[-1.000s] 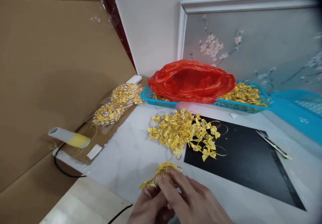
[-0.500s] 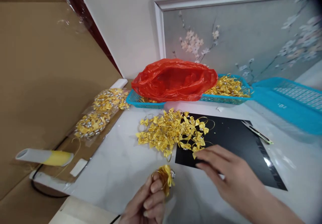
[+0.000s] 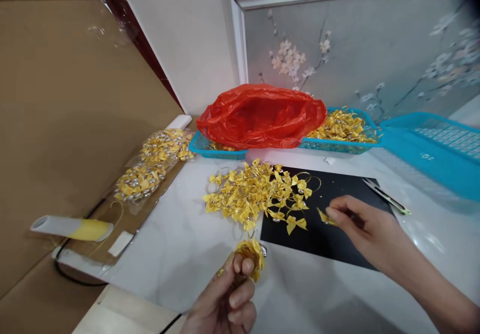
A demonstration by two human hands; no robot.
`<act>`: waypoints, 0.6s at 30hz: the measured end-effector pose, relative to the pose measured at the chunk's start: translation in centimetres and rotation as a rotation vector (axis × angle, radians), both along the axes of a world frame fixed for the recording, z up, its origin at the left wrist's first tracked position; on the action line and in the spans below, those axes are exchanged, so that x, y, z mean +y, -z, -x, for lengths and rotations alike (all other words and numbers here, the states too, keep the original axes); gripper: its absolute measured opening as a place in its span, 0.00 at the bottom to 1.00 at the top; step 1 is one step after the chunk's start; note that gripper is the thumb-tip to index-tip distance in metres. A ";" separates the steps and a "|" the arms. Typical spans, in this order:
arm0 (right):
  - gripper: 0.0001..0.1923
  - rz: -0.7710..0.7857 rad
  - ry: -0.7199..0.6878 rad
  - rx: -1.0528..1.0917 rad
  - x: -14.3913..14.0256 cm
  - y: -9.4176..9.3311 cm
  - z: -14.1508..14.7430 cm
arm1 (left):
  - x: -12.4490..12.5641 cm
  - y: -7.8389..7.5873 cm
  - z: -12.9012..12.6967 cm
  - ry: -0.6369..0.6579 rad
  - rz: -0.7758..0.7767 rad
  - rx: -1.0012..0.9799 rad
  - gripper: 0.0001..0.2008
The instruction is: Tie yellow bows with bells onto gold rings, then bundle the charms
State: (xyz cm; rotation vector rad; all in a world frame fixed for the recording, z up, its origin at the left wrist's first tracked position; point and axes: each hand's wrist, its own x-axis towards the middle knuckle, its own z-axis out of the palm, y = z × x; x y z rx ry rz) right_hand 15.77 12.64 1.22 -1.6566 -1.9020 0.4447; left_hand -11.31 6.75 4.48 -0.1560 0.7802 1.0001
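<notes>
Our left hand (image 3: 228,301) is curled closed around a small bunch of yellow bows (image 3: 250,255) threaded on gold rings, thumb and forefinger pressed on it just below the near-left corner of the black mat (image 3: 337,224). Our right hand (image 3: 365,229) hovers over the middle of that mat, thumb and forefinger pinching a single yellow bow (image 3: 323,217) by one wing; the other fingers are loosely folded. That bow points leftward from the fingertips, its long axis running roughly across the mat toward the bunch, which lies down and to the left of it. The right hand is clearly the nearer one to the loose stock.

One stray bow (image 3: 296,223) lies flat on the mat just left of the pinched one. The main pile of bows (image 3: 255,194) straddles the mat's far-left edge. Beyond the mat's far side, a red plastic bag (image 3: 262,116) sits on a blue basket (image 3: 337,146) holding more bows. Thread snips (image 3: 386,197) lie at the mat's far-right corner. Well left of the mat, packed bows in clear wrap (image 3: 153,166) and a white and yellow tube (image 3: 71,228) rest on cardboard.
</notes>
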 end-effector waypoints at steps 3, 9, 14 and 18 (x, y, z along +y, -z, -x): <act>0.13 0.016 0.099 0.147 -0.7 -1.9 0.6 | 0.0 0.2 -0.2 0.003 0.001 0.035 0.12; 0.15 0.358 -0.180 0.568 -3.3 -2.9 5.0 | 0.0 0.5 -0.6 0.015 -0.023 0.188 0.13; 0.14 0.435 -0.210 0.727 -4.6 -1.5 9.1 | -0.3 0.7 -0.9 0.109 -0.042 0.283 0.14; 0.10 0.133 -0.339 0.593 -5.1 -0.6 10.6 | -0.5 0.8 -1.0 0.128 -0.053 0.317 0.12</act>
